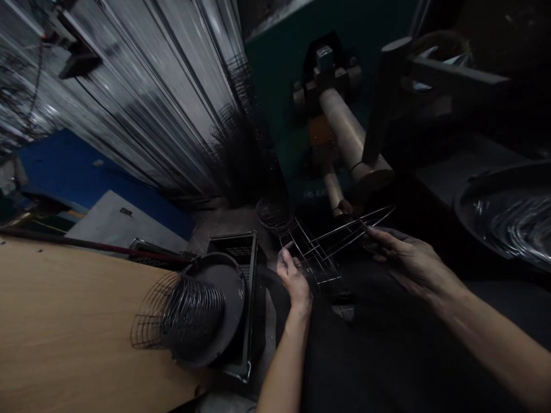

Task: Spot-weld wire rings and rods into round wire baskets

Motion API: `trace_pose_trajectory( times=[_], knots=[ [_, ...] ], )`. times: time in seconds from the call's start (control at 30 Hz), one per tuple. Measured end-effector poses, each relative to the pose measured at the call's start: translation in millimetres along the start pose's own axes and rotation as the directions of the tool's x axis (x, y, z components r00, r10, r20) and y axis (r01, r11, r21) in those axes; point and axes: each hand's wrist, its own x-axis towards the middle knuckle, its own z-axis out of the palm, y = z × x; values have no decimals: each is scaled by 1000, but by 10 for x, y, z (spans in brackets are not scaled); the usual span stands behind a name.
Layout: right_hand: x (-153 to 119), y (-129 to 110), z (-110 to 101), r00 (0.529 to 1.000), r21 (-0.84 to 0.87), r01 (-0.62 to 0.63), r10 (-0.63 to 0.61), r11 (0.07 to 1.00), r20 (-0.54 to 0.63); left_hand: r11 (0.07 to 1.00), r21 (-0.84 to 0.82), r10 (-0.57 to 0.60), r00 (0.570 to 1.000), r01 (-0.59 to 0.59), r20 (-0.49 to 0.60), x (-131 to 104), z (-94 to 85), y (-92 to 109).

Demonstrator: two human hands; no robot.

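Note:
Between my two hands is a wire frame [318, 246] made of thin metal rods, with a curved ring on its left side and longer rods running to the right. My left hand [294, 278] grips the ring's lower left edge with thumb and fingers. On the other side, my right hand [407, 258] pinches the frame's right end. Just beyond the frame, two cylindrical metal arms, a thick one [348, 129] and a thin one [334, 189], stick out from a green machine [275, 103].
At left, a stack of round wire grids [176, 310] rests on a dark round disc [228, 292] over a crate [252, 344]. A wooden board [64, 321] lies left of it. A round container [512, 212] with shiny wire pieces stands at right. A blue cabinet [81, 166] is farther back.

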Motion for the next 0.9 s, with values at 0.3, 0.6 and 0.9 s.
trace_pose_trajectory(
  times=[0.3,0.6,0.9],
  knots=[
    [-123,-126,201,994,98,-54,63,994,-92,998,18,-52,999,52,-2,64,0,27],
    [-156,-160,161,995,95,-69,75,993,-62,993,-19,-117,991,119,66,12,39,233],
    [-171,-200,-101,977,49,-95,103,994,-189,990,-70,-116,992,119,46,141,33,187]
  ],
)
